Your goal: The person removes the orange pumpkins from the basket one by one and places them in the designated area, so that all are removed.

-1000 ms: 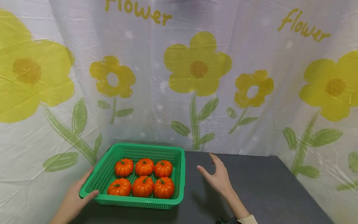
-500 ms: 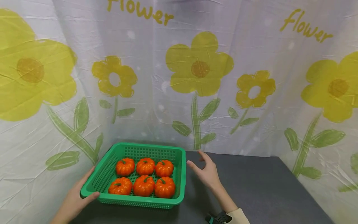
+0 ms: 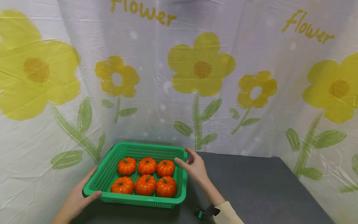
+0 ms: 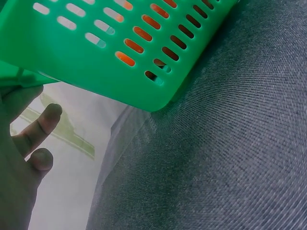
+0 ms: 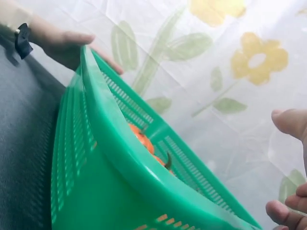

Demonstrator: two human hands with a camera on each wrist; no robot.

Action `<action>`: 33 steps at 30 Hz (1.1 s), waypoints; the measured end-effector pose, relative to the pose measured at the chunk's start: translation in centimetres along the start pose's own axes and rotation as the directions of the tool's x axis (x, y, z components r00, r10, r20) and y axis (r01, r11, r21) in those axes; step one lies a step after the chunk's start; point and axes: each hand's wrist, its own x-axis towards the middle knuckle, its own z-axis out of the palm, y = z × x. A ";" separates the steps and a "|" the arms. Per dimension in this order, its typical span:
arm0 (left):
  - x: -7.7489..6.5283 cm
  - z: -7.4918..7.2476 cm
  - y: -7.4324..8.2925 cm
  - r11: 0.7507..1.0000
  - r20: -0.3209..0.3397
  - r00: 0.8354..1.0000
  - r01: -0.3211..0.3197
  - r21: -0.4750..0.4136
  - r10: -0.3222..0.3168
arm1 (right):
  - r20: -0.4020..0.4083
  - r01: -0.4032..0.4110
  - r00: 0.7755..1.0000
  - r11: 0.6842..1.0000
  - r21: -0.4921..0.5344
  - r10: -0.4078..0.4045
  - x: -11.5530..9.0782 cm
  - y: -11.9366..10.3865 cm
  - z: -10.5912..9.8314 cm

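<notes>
A green slotted plastic basket (image 3: 145, 196) stands at the left of the dark table and holds several small orange pumpkins (image 3: 145, 185) with green stems, lying in two rows. My left hand (image 3: 75, 196) grips its left front corner, thumb over the front rim and fingers along the left side. From below, the left wrist view shows some of those fingers (image 4: 42, 127) bent free beneath the rim. At the back right corner my right hand (image 3: 195, 168) reaches the rim, thumb and fingers spread; the right wrist view shows its thumb (image 5: 290, 122) apart from the basket wall.
A white cloth (image 3: 156, 124) printed with yellow flowers hangs behind and on both sides, close to the basket's left and back. The dark table (image 3: 251, 183) extends to the right. A black band (image 3: 211, 211) sits on my right wrist.
My right hand has moved left from over the table to the basket's right rim. My left hand stays at its corner, and the pumpkins keep their places.
</notes>
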 end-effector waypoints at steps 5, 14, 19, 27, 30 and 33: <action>-0.1 0.3 0.2 1.000 0.003 1.000 -0.013 -0.019 0.013 | 0.008 0.000 1.000 1.000 0.010 0.000 0.3 -0.4 1.0; -0.3 0.4 0.1 1.000 0.007 1.000 0.009 -0.020 -0.009 | -0.005 -0.112 0.994 0.988 0.110 0.113 1.1 -2.2 3.1; -0.1 0.2 -0.3 1.000 -0.021 1.000 -0.009 0.012 0.010 | -0.028 -0.197 0.979 0.971 0.134 0.203 1.6 -2.9 4.4; 0.0 -0.1 0.0 1.000 -0.023 1.000 -0.008 -0.006 0.008 | -0.069 -0.232 0.969 0.967 0.103 0.239 2.6 -3.2 6.1; -0.1 -0.1 0.2 1.000 -0.013 1.000 0.000 -0.014 0.000 | -0.070 -0.216 0.972 0.970 0.112 0.225 3.0 -3.2 6.6; 0.0 0.0 0.3 1.000 -0.001 1.000 0.001 -0.026 -0.001 | -0.073 -0.231 0.968 0.965 0.123 0.241 3.3 -3.1 7.1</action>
